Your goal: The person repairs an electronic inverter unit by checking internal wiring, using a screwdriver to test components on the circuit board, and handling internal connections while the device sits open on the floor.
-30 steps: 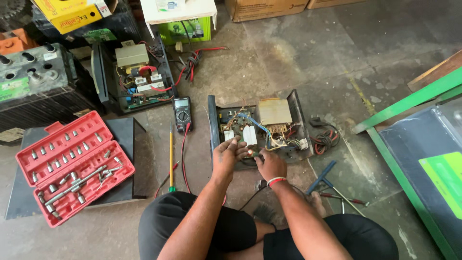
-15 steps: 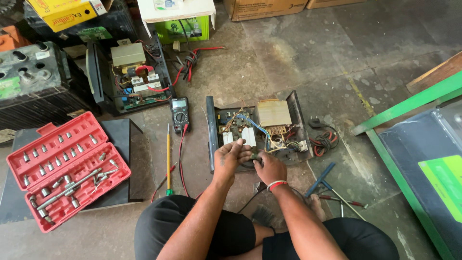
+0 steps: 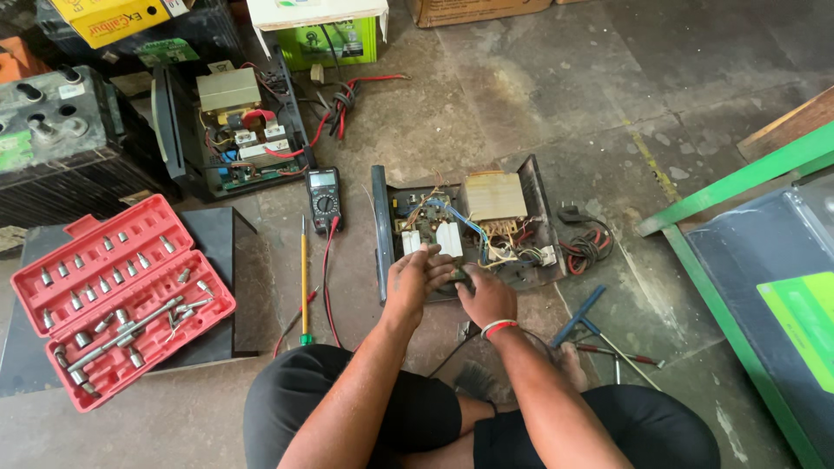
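Head view: opened black electrical unit (image 3: 539, 187) lying on the concrete floor (image 3: 539, 95) directly before the seated person, its lid off; inside, a boxy tan transformer (image 3: 493, 196) at upper right, white blocks (image 3: 448, 238) just left of it, a tangle of blue, white and red wires between. Left hand (image 3: 413, 278) at the unit's near edge, fingers curled down onto the board area just below the white blocks; whether it pinches anything cannot be told. Right hand (image 3: 486, 295) just beside it, touching or nearly touching the left, fingers bent over a small dark part that is largely hidden; grip closed loosely, what it holds cannot be made out; red and white band on the wrist. Multimeter (image 3: 324, 197) left of the unit, red lead trailing toward the person; yellow screwdriver (image 3: 304, 269) with green tip beside that lead. Red socket set case (image 3: 117, 295) open, well to the left, on a dark panel. Second opened unit (image 3: 230, 122) further back at left. Blue-handled tool (image 3: 578, 317) right of the right hand. Green frame (image 3: 738, 182) at far right.
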